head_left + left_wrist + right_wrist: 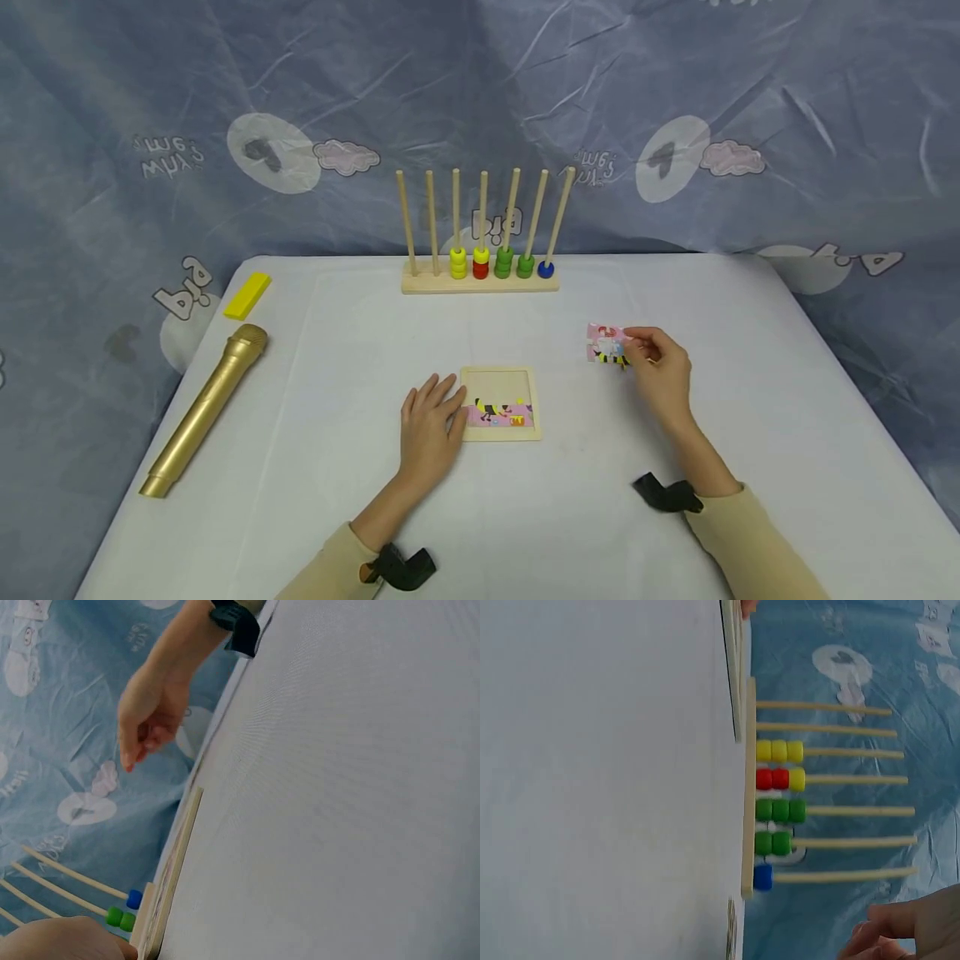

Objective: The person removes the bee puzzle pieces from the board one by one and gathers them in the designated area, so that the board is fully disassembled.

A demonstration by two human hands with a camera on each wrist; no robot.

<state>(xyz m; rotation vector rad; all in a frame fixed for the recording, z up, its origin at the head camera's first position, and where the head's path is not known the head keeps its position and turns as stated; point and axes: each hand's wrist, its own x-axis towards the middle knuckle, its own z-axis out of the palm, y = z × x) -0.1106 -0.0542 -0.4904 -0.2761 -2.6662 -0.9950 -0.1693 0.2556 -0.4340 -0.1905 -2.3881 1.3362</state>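
Observation:
A small wooden puzzle frame (pixel 500 367) lies on the table, with a pink picture strip of a bee (pixel 499 414) along its near side. My left hand (pixel 432 427) rests at the frame's left edge, fingers spread. To the right, several pink picture puzzle pieces (pixel 606 342) lie together. My right hand (pixel 660 371) overlaps their right side in the head view, thumb and forefinger close together. In the right wrist view, the right hand (pixel 889 930) hangs apart from the thin pieces (pixel 731 930), seen edge-on. Nothing shows in its loosely curled fingers in the left wrist view.
A wooden bead rack (pixel 480 285) with upright pegs and coloured beads stands at the back edge. A gold microphone (pixel 202 412) and a yellow block (pixel 247 296) lie on the left of the white table (pixel 337 333). A blue-grey patterned cloth (pixel 480 100) hangs behind.

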